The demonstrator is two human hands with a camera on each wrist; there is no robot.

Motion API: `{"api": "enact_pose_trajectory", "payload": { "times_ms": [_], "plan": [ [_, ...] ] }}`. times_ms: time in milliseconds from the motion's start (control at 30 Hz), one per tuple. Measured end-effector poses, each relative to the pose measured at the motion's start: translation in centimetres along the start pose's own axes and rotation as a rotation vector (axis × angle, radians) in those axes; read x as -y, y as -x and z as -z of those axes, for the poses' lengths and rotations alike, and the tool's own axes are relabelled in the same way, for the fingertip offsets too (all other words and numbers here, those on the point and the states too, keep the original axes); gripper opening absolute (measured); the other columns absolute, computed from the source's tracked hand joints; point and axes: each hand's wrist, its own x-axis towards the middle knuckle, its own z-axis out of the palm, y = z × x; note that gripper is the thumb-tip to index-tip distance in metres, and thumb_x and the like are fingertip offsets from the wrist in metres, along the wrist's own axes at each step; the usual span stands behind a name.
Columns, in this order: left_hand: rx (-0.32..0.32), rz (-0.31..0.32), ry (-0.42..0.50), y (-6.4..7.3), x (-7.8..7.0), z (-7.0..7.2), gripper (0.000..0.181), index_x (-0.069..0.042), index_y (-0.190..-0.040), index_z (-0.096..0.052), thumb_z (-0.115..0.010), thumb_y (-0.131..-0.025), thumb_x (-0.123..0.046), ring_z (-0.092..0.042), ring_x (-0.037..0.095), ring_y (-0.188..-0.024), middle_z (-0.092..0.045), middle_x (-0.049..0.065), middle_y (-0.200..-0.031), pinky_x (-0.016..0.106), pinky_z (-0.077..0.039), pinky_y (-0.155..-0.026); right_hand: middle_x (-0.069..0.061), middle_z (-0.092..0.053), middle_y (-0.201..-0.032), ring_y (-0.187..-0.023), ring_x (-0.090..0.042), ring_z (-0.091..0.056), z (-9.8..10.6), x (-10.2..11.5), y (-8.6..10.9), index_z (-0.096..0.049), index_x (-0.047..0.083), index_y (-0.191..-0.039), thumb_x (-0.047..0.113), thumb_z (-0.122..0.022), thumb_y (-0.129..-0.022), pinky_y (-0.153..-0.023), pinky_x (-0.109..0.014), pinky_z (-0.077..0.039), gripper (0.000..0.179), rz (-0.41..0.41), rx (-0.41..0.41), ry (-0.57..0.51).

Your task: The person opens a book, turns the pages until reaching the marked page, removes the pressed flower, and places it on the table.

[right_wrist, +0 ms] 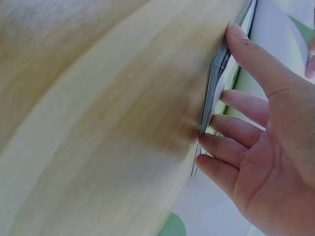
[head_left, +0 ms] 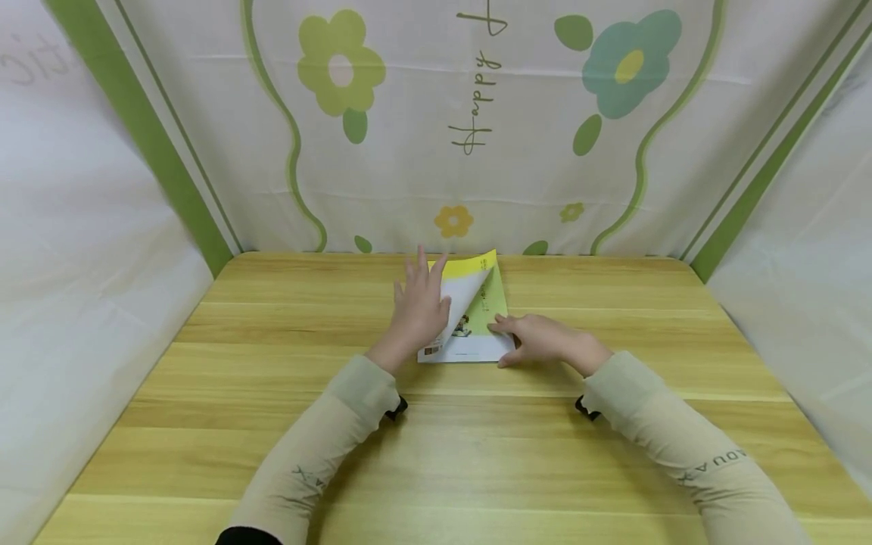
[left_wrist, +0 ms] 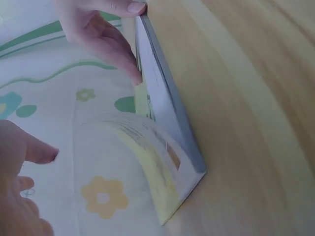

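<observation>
A thin book (head_left: 496, 306) lies on the table with a light-green and white face showing a small printed figure. Its lifted leaf (head_left: 463, 284), white with a yellow band, curls up and over toward the left. My left hand (head_left: 417, 314) hovers at that leaf with fingers spread; the left wrist view has its thumb (left_wrist: 42, 151) apart from the paper. At the book's near right corner, my right hand (head_left: 545, 338) holds it, thumb at the near edge and fingers along the right side. In the right wrist view the fingertips (right_wrist: 211, 140) touch the book's edge.
The wooden table (head_left: 463, 454) reaches back to a white cloth wall (head_left: 409, 174) printed with flowers and lettering. White cloth sides (head_left: 88, 250) with green bands stand to the left and right. Dark bands (head_left: 397, 409) show at both wrists.
</observation>
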Motion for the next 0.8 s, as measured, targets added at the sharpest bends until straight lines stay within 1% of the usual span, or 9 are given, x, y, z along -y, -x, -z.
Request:
{"api": "enact_pose_trajectory", "payload": {
  "times_ms": [100,167,267,367,433,500,633,700,800],
  "plan": [
    [-0.020,-0.037,-0.172,0.1,0.0,0.6,0.082,-0.022,-0.166,-0.017,-0.058,-0.098,-0.001,0.017,0.047,-0.151,0.017,0.018,-0.168,0.078,-0.016,-0.111,-0.028,-0.040,-0.155,-0.122,-0.028,-0.058,0.0,0.1,0.1,-0.053,0.000,-0.148,0.037,-0.080,-0.091,-0.106,-0.050,-0.045,0.074,0.009,-0.007,0.001],
    [-0.021,-0.049,-0.260,0.2,0.2,0.9,0.088,-0.023,-0.166,-0.018,-0.059,-0.094,0.006,0.025,0.044,-0.149,0.019,0.017,-0.168,0.077,-0.013,-0.111,-0.028,-0.040,-0.155,-0.130,-0.034,-0.055,0.0,0.1,0.1,-0.052,-0.001,-0.148,0.037,-0.080,-0.091,-0.108,-0.051,-0.044,0.074,0.012,-0.011,-0.001],
    [-0.003,-0.048,-0.354,0.2,0.6,1.3,0.091,-0.024,-0.165,-0.024,-0.061,-0.091,0.012,0.027,0.043,-0.148,0.019,0.016,-0.168,0.076,-0.010,-0.113,-0.028,-0.039,-0.155,-0.131,-0.036,-0.054,-0.1,0.1,0.2,-0.052,0.000,-0.149,0.037,-0.080,-0.091,-0.108,-0.051,-0.043,0.075,0.009,-0.013,0.003],
    [0.033,-0.043,-0.405,0.4,1.3,1.5,0.080,-0.022,-0.163,-0.031,-0.056,-0.096,0.013,0.021,0.043,-0.151,0.016,0.012,-0.169,0.074,-0.008,-0.114,-0.027,-0.039,-0.156,-0.124,-0.031,-0.057,-0.2,0.0,0.2,-0.051,0.000,-0.149,0.038,-0.079,-0.091,-0.107,-0.050,-0.044,0.075,0.005,-0.009,0.007],
    [0.070,-0.044,-0.406,0.7,1.8,1.7,0.072,-0.019,-0.162,-0.033,-0.050,-0.100,0.012,0.019,0.042,-0.152,0.013,0.009,-0.170,0.074,-0.006,-0.115,-0.027,-0.039,-0.156,-0.123,-0.030,-0.057,-0.2,0.0,0.2,-0.051,0.001,-0.150,0.039,-0.079,-0.091,-0.107,-0.050,-0.044,0.075,0.004,-0.007,0.009],
    [0.102,-0.047,-0.401,0.8,2.3,1.9,0.066,-0.016,-0.161,-0.035,-0.045,-0.102,0.012,0.017,0.041,-0.152,0.011,0.006,-0.171,0.074,-0.005,-0.114,-0.026,-0.038,-0.157,-0.129,-0.033,-0.055,-0.2,-0.1,0.2,-0.050,0.001,-0.150,0.039,-0.079,-0.092,-0.108,-0.050,-0.043,0.075,0.003,-0.006,0.002],
    [0.161,-0.051,-0.374,1.1,3.5,2.3,0.061,-0.012,-0.160,-0.037,-0.044,-0.104,0.009,0.015,0.040,-0.153,0.007,0.003,-0.171,0.076,-0.005,-0.113,-0.026,-0.037,-0.157,-0.140,-0.040,-0.045,-0.2,0.0,0.2,-0.050,0.001,-0.151,0.037,-0.079,-0.091,-0.111,-0.051,-0.040,0.076,-0.002,-0.006,-0.010],
    [0.193,-0.034,-0.347,1.2,4.1,2.6,0.062,-0.011,-0.160,-0.037,-0.047,-0.102,0.008,0.014,0.041,-0.153,0.006,0.005,-0.171,0.077,-0.005,-0.111,-0.026,-0.037,-0.157,-0.141,-0.041,-0.042,-0.1,0.0,0.2,-0.050,0.001,-0.150,0.037,-0.080,-0.091,-0.112,-0.052,-0.039,0.076,-0.004,-0.006,-0.014],
    [0.252,0.025,-0.282,1.4,4.8,3.0,0.066,-0.013,-0.162,-0.033,-0.047,-0.099,0.004,0.015,0.043,-0.152,0.008,0.007,-0.171,0.078,-0.004,-0.111,-0.026,-0.037,-0.157,-0.141,-0.041,-0.042,-0.1,0.0,0.3,-0.050,0.001,-0.151,0.037,-0.080,-0.091,-0.112,-0.052,-0.039,0.076,-0.005,-0.004,-0.018]
  ]
}}
